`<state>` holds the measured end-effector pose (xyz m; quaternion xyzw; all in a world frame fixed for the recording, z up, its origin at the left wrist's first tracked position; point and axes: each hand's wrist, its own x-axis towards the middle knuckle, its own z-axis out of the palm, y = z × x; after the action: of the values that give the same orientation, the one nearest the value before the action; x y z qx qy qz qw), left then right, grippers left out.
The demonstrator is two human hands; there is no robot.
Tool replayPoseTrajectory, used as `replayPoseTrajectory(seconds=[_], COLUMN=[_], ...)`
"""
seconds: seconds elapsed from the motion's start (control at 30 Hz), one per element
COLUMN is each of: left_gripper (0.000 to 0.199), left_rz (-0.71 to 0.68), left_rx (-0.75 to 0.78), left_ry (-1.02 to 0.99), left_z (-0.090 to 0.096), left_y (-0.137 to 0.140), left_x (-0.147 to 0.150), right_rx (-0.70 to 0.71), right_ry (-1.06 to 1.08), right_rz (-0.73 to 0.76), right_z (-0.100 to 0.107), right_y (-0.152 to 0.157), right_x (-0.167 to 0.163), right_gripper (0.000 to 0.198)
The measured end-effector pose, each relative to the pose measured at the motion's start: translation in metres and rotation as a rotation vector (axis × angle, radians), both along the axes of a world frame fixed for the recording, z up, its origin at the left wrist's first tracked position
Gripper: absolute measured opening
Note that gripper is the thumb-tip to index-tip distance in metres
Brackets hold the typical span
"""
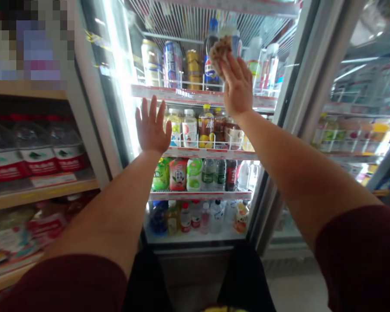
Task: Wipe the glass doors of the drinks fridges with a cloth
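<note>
A lit drinks fridge with a glass door [198, 225] stands straight in front of me. My right hand [237, 84] is raised to the upper part of the door, its fingers stretched over a crumpled brown-and-white cloth [221, 51]. The palm is turned away from me, so the cloth's underside is hidden. Lower and to the left, my left hand [152, 125] is spread with its fingers apart and nothing in it. It appears flat against the glass, in front of the second shelf. Behind the cloth is a dark bottle with a blue cap [212, 39].
Several cans [173, 65] and bottles [206, 123] line the fridge shelves. At left, wooden shelving [42, 195] holds red-labelled water bottles [35, 149]. A metal door frame [295, 125] runs down the right, beside another glass-fronted fridge [351, 130]. My knees are close below the fridge.
</note>
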<state>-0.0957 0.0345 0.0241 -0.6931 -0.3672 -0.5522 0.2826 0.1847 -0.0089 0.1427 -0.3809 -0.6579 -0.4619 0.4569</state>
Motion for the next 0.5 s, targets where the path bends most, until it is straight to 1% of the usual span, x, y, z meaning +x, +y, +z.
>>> replayPoseTrajectory(seconds=[0.03, 0.07, 0.13, 0.17, 0.2, 0.23, 0.33, 0.37, 0.4, 0.43, 0.5], left_gripper=[0.070, 0.070, 0.069, 0.068, 0.067, 0.067, 0.070, 0.070, 0.070, 0.070, 0.069], left_rz=[0.011, 0.018, 0.017, 0.004, -0.009, -0.017, -0.005, 0.000, -0.002, -0.011, -0.018], left_rx=[-0.001, 0.004, 0.026, 0.035, 0.044, 0.047, 0.038, 0.036, 0.036, 0.037, 0.048], left_ry=[0.009, 0.010, 0.002, -0.005, -0.017, -0.024, -0.020, -0.018, -0.020, -0.023, -0.028], left_z=[0.000, 0.000, -0.001, -0.002, -0.002, -0.002, -0.002, -0.002, -0.002, -0.002, -0.002], left_y=[0.001, 0.002, 0.002, 0.001, 0.001, 0.000, -0.001, -0.001, -0.001, -0.002, -0.002], left_x=[-0.001, -0.001, -0.001, -0.001, -0.001, 0.000, 0.000, 0.000, 0.000, 0.000, 0.000], right_rx=[-0.009, -0.042, -0.138, -0.174, -0.186, -0.171, -0.040, -0.006, 0.011, 0.009, -0.047], right_ry=[-0.008, -0.072, -0.256, -0.305, -0.294, -0.221, 0.166, 0.263, 0.317, 0.325, 0.228], right_rz=[-0.015, -0.024, -0.023, -0.017, -0.013, -0.014, -0.060, -0.074, -0.076, -0.068, -0.039], right_z=[-0.002, -0.005, -0.012, -0.015, -0.016, -0.015, -0.009, -0.009, -0.010, -0.013, -0.022], right_y=[-0.004, -0.007, -0.014, -0.015, -0.015, -0.014, -0.002, 0.001, 0.004, 0.005, 0.000], right_x=[0.006, 0.012, 0.022, 0.028, 0.035, 0.044, 0.072, 0.080, 0.087, 0.092, 0.098], right_gripper=[0.059, 0.057, 0.057, 0.056, 0.056, 0.056, 0.064, 0.067, 0.068, 0.068, 0.066])
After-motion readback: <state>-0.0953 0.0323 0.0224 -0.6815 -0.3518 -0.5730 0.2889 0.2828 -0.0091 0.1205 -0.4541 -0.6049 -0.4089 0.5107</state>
